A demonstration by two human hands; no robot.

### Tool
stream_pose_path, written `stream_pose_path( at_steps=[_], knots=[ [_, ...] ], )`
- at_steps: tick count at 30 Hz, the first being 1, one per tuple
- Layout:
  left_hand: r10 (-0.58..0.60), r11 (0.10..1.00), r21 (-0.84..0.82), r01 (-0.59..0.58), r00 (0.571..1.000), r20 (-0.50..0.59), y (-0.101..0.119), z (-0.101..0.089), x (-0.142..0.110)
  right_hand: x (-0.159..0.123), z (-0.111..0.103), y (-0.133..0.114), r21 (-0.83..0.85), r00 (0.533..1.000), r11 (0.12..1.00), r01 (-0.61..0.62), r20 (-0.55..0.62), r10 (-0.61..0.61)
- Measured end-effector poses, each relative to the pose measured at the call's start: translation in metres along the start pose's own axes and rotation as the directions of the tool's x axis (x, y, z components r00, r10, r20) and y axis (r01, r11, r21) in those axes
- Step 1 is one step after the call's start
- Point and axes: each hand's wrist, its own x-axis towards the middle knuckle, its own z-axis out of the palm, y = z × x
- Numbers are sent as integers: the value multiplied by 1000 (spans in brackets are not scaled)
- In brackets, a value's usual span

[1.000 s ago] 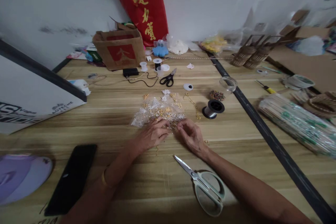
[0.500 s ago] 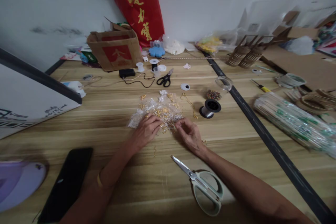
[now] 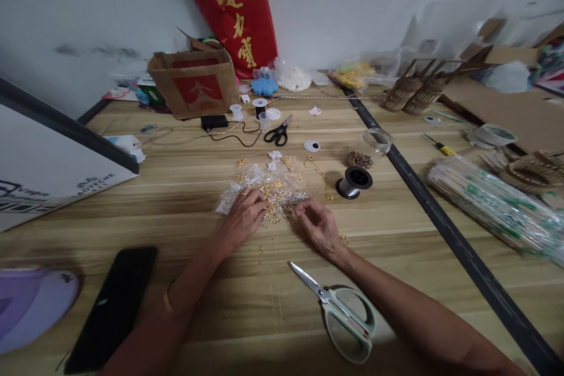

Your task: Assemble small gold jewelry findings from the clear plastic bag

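Left fingers (image 3: 254, 205) have parted from right fingers (image 3: 305, 205), shiny bits (image 3: 279, 207) between.

Left grip (image 3: 244, 215) and right grip (image 3: 319, 224) flank small gold and silver pieces (image 3: 279, 204).

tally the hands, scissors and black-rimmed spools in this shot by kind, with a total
Hands: 2 (left hand, right hand)
Scissors: 2 (pale-handled pair, black-handled pair)
Black-rimmed spool: 1
Total: 5
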Motion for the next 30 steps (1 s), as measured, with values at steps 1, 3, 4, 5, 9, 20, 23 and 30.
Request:
stream_pose_path(
  at_steps=[1, 3, 4, 5, 9, 20, 23, 30],
  knots=[
    [-1, 1000, -5, 1, 1000, -10, -1, 1, 0, 0, 0, 0, -2, 1000, 1000, 1, 0, -1],
    [-3, 1000, -19, 3, 1000, -28, -3, 2, 0, 0, 0, -1, 1, 1000, 1000, 0, -1, 0],
    [-4, 1000, -26, 3, 999, -36, -3, 2, 0, 0, 0, -1, 2, 1000, 1000, 0, 0, 0],
    [-2, 1000, -30, 1, 999, -44, -4, 3, 0, 0, 0, -1, 2, 1000, 1000, -2, 3, 2],
    [-15, 1000, -28, 13, 998, -54, -5, 3, 1, 0, 0, -1, -3, 1000, 1000, 2, 6, -2],
    [-13, 1000, -23, 12, 999, -43, -6, 4, -1, 0, 0, -1, -3, 1000, 1000, -10, 11, 10],
    [-10, 999, -32, 9, 999, -42, -6, 4, -1, 0, 0, 0, -14, 1000, 1000, -9, 15, 9],
    [-20, 999, -36, 19, 999, -37, -7, 5, -1, 0, 0, 0, 13, 1000, 1000, -17, 19, 17]
  ],
)
